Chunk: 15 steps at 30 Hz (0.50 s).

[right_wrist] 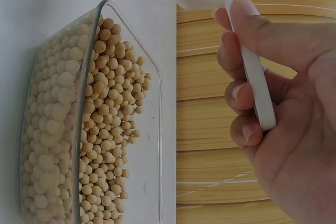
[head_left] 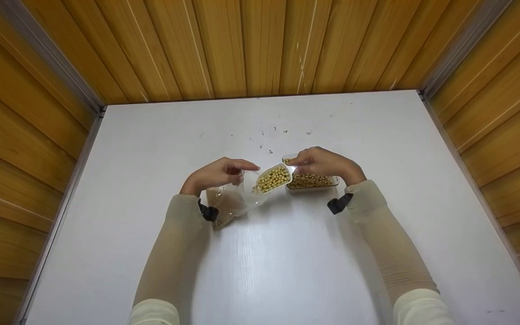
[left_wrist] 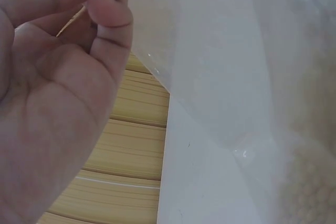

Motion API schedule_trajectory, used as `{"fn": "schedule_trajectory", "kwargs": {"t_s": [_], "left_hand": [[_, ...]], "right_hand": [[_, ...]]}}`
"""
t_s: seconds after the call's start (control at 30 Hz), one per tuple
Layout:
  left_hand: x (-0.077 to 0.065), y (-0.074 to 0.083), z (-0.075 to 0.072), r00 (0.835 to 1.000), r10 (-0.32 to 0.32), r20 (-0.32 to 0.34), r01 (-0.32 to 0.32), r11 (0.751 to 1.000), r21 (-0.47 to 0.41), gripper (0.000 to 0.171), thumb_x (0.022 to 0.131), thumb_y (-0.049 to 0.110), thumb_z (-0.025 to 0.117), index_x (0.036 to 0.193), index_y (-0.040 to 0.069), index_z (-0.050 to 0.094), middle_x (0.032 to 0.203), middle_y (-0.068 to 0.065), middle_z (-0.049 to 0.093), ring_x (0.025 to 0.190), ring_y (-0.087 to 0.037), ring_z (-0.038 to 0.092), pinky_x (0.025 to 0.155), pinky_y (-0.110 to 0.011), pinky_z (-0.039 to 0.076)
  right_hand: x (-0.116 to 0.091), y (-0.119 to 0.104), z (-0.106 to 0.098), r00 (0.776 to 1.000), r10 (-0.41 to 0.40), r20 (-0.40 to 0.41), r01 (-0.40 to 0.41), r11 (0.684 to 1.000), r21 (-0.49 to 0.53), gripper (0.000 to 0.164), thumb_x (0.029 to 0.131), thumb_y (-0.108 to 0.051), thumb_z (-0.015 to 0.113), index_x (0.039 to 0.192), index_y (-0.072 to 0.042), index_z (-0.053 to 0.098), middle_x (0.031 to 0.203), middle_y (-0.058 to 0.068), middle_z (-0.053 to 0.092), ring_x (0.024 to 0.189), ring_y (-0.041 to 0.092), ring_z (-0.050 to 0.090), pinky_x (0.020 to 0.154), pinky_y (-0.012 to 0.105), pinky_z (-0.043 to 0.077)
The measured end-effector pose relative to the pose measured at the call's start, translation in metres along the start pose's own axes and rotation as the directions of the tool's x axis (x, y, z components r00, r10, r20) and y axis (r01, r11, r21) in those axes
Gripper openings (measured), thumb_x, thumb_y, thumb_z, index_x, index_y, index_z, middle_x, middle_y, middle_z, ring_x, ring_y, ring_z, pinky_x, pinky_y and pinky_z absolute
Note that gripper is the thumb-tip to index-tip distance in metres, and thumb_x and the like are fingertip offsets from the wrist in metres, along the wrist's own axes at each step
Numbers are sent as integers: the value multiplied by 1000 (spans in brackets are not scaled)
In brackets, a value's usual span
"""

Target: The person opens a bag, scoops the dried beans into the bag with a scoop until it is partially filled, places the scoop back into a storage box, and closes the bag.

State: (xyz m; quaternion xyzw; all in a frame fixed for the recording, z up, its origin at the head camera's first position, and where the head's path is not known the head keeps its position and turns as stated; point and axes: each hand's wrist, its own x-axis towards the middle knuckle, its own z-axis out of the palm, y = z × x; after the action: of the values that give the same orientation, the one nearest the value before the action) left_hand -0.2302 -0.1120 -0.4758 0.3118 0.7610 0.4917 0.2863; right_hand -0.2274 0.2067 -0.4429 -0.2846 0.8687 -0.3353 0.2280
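My right hand (head_left: 320,162) grips the handle of a white scoop (right_wrist: 257,85), fingers curled round it. Soybeans (head_left: 272,179) heap the scoop, whose front edge tilts down over the mouth of a clear plastic bag (head_left: 244,198). My left hand (head_left: 219,174) pinches the bag's upper edge between thumb and fingers. In the left wrist view the bag (left_wrist: 220,56) hangs from those fingertips, with beans (left_wrist: 310,192) showing blurred through its lower part. Beneath my right hand stands a glass container (right_wrist: 80,129) holding many more soybeans (right_wrist: 107,124).
A white table (head_left: 260,271) lies under everything. Small dark specks (head_left: 270,151) are scattered beyond the hands. Wood-patterned panels (head_left: 260,49) rise at the table's back and both sides.
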Motion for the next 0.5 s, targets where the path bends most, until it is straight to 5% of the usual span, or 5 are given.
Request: {"fn": "schedule_trajectory", "kwargs": {"t_s": [0.27, 0.5], "left_hand": [[-1, 0, -2, 1000, 27, 10, -28, 1000, 10, 46, 89, -5, 49, 133, 9, 59, 138, -15, 54, 79, -13, 51, 73, -25, 45], [-1, 0, -3, 999, 39, 18, -39, 999, 8, 46, 88, -4, 48, 134, 2, 56, 137, -19, 53, 77, -11, 50, 74, -31, 46]], "right_hand": [[0, -1, -1, 999, -36, -6, 36, 999, -19, 35, 92, -14, 62, 125, -2, 63, 115, 19, 65, 104, 32, 62, 90, 49, 49], [0, -5, -3, 1000, -25, -2, 25, 999, -39, 35, 91, -16, 64, 125, -6, 64, 119, 16, 65, 99, 25, 61, 86, 43, 50]]}}
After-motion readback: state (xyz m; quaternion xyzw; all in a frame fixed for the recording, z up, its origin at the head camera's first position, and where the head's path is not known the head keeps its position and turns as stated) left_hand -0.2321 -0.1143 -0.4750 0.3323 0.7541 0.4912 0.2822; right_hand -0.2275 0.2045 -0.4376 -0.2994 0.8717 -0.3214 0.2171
